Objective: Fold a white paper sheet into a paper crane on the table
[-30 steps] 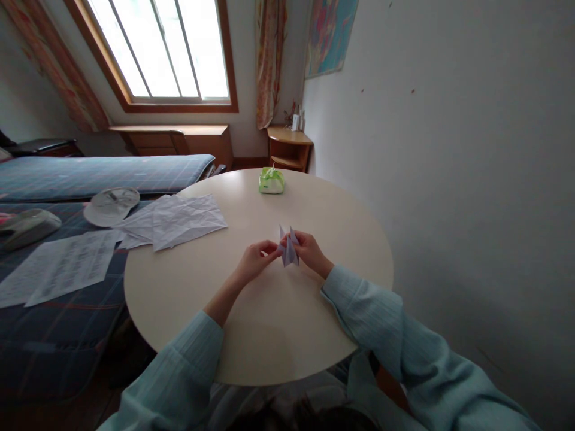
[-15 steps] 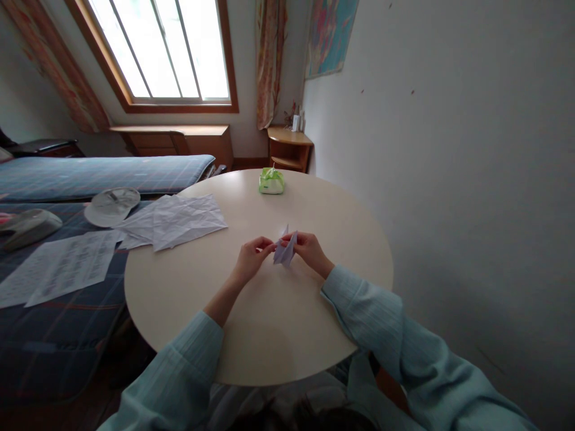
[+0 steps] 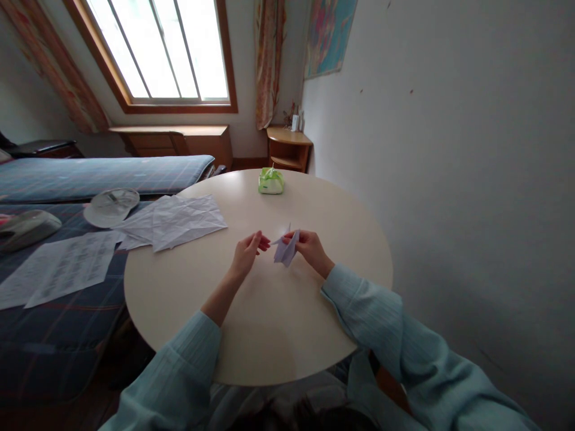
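Note:
A small folded white paper figure (image 3: 286, 248) is held just above the round beige table (image 3: 251, 335). My right hand (image 3: 311, 251) pinches its right side with closed fingers. A little to the left of the paper, my left hand (image 3: 247, 254) has its fingers drawn together, the tips close to a thin point of the paper that sticks out toward them. Whether the left fingertips touch that point is too small to tell. Both arms wear light blue sleeves.
A green and white tissue pack (image 3: 271, 181) sits at the table's far edge. Crumpled white sheets (image 3: 177, 220) lie on the table's left side. On the blue plaid bed (image 3: 58, 257) to the left are printed papers (image 3: 63, 266) and a white cap (image 3: 110, 206). A grey wall stands to the right.
My left hand has drawn back to the left, away from the paper's body. The figure has tilted from two upright points to a slanted, flatter pose in my right hand.

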`<state>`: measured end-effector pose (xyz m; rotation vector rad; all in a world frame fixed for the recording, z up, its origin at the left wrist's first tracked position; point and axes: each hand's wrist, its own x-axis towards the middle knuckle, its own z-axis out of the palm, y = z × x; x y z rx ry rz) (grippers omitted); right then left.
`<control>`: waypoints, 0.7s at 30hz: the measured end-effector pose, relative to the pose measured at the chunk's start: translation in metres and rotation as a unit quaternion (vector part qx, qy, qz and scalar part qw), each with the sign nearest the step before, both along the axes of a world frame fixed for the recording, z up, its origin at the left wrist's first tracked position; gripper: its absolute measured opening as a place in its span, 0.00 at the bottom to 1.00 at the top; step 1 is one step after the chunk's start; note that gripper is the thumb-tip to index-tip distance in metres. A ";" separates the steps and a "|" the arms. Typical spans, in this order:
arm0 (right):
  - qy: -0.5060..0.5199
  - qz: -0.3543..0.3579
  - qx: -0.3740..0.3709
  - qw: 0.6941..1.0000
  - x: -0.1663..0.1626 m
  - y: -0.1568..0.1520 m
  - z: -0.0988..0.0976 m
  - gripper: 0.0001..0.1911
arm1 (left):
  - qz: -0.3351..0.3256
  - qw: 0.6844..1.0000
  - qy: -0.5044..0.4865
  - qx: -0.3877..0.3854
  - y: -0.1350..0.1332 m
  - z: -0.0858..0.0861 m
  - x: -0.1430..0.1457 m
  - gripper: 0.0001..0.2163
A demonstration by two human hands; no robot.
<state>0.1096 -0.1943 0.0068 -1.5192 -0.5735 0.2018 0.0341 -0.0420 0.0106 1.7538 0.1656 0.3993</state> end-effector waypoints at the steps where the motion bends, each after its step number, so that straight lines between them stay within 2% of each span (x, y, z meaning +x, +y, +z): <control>1: 0.000 0.002 0.000 1.000 0.000 0.000 0.000 0.13 | -0.009 1.000 0.006 0.000 0.000 0.001 0.000 0.22; 7: -0.003 0.026 0.000 1.000 -0.004 -0.001 0.001 0.12 | -0.105 0.991 0.024 0.074 -0.007 -0.003 -0.003 0.15; 12: -0.028 0.042 -0.009 0.999 -0.007 -0.002 0.002 0.13 | -0.073 0.989 0.009 0.127 -0.006 -0.005 -0.003 0.14; 15: -0.030 0.061 -0.008 0.998 -0.005 -0.002 0.001 0.16 | -0.040 0.993 0.007 0.107 -0.005 -0.004 -0.003 0.15; 21: -0.046 0.059 -0.004 0.997 -0.001 -0.003 0.001 0.19 | -0.012 1.000 0.011 0.001 -0.006 0.000 -0.003 0.17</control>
